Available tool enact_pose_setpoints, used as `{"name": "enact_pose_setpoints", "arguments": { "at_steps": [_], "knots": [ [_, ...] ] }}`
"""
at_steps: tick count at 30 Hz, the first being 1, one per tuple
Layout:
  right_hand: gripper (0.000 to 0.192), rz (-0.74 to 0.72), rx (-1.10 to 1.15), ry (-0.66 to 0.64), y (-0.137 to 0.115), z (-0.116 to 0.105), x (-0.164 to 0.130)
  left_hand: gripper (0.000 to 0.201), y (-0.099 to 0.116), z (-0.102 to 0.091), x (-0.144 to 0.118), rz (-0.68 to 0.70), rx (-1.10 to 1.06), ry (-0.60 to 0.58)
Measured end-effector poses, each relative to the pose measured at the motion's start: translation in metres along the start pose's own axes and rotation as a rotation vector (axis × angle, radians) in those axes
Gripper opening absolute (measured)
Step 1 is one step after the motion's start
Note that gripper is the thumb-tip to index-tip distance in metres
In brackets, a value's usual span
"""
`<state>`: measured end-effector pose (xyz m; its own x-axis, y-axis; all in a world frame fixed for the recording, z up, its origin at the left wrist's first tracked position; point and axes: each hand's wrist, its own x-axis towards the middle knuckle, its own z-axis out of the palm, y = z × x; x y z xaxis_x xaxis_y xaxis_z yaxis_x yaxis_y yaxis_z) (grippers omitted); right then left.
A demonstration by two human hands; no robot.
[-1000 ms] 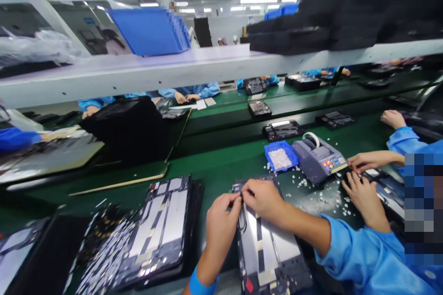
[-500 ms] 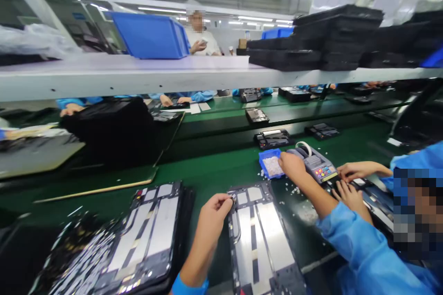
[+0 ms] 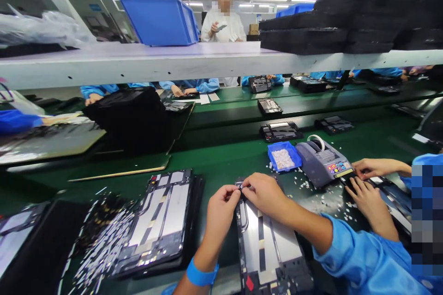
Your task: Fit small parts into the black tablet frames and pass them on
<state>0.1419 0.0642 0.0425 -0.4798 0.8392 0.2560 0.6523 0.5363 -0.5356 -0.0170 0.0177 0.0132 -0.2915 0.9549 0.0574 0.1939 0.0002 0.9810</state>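
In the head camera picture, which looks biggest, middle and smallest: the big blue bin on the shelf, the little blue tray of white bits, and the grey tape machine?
1. blue bin, biggest though farthest.
2. grey tape machine.
3. little blue tray, smallest; it sits right beside the machine, so that comparison is fair.

Tablet frame (image 3: 268, 249) bottom cut off

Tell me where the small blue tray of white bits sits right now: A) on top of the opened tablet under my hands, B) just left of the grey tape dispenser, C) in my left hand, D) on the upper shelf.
B: the small blue tray rests on the green mat, with the grey tape dispenser directly to its right.
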Motion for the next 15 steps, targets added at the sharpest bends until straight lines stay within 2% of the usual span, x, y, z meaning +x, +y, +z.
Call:
{"name": "enact_pose_setpoints", "arguments": {
  "at_steps": [6, 10, 15],
  "knots": [
    [0.013, -0.006, -0.072, -0.003, -0.002, 0.003, 0.001, 0.02, 0.004, 0.003, -0.004, 0.038, 0.084, 0.033],
    [0.013, 0.01, -0.17, 0.066, -0.004, 0.01, -0.001, 0.02, 0.005, 0.003, -0.005, 0.057, 0.096, 0.054],
    [0.012, -0.014, -0.158, 0.099, -0.003, 0.014, -0.006, 0.019, 0.004, 0.003, -0.005, 0.045, 0.084, 0.062]
  ]
}}
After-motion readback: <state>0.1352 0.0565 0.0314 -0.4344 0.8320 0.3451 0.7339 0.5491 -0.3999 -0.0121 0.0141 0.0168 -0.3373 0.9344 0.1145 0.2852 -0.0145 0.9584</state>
